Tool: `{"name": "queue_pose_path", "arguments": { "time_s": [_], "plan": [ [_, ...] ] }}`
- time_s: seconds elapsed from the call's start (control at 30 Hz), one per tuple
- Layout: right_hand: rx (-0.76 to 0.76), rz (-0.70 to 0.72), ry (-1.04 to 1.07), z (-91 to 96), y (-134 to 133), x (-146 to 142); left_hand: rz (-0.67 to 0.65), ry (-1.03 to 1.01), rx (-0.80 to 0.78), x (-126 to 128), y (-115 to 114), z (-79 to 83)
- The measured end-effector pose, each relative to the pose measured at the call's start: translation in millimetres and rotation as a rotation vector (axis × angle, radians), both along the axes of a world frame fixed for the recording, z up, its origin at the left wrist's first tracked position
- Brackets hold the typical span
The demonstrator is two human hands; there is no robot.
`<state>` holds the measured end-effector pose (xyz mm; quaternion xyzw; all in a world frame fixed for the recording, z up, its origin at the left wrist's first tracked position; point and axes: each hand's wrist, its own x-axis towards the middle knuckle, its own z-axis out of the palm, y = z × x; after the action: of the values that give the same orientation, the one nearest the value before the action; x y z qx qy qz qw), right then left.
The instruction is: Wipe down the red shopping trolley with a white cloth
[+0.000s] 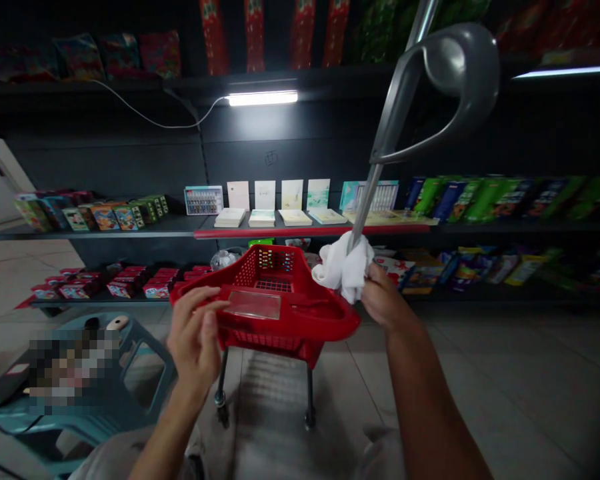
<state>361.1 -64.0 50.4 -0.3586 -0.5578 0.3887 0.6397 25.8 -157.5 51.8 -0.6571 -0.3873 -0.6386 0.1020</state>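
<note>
Cloth wraps the metal pole, held in the fingers of the right hand. The left hand, fingers loosely spread, is at the red cart.

The right hand grips a white cloth wrapped around a slanting metal pole with a grey loop near its top. The left hand spreads loosely over the near left rim of a red shopping cart. A blue-green stool stands near left; on the far shelf, booklets stand beneath a lit tube.
</note>
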Motion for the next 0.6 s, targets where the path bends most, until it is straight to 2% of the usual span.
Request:
{"name": "queue_pose_path", "arguments": {
  "time_s": [0.13, 0.2, 0.3, 0.43, 0.6],
  "plan": [
    [0.000, 0.016, 0.007, 0.8, -7.2, -8.3, -0.208, 0.368, -0.024, 49.3, -29.3, 7.3],
    [0.009, 0.014, 0.027, 1.0, -10.8, -15.7, -0.233, 0.462, -0.065, 69.3, -36.5, 8.8],
    [0.015, 0.057, 0.076, 2.2, -15.0, -28.2, -0.193, 0.502, -0.126, 88.3, -36.7, 6.1],
    [0.001, 0.129, 0.120, 2.5, -17.9, -45.0, -0.122, 0.384, -0.065, 89.8, -25.1, -3.8],
    [0.042, 0.186, 0.068, -2.2, -18.7, -67.7, -0.088, 0.265, -0.011, 67.1, -14.0, -6.1]
  ]
}}
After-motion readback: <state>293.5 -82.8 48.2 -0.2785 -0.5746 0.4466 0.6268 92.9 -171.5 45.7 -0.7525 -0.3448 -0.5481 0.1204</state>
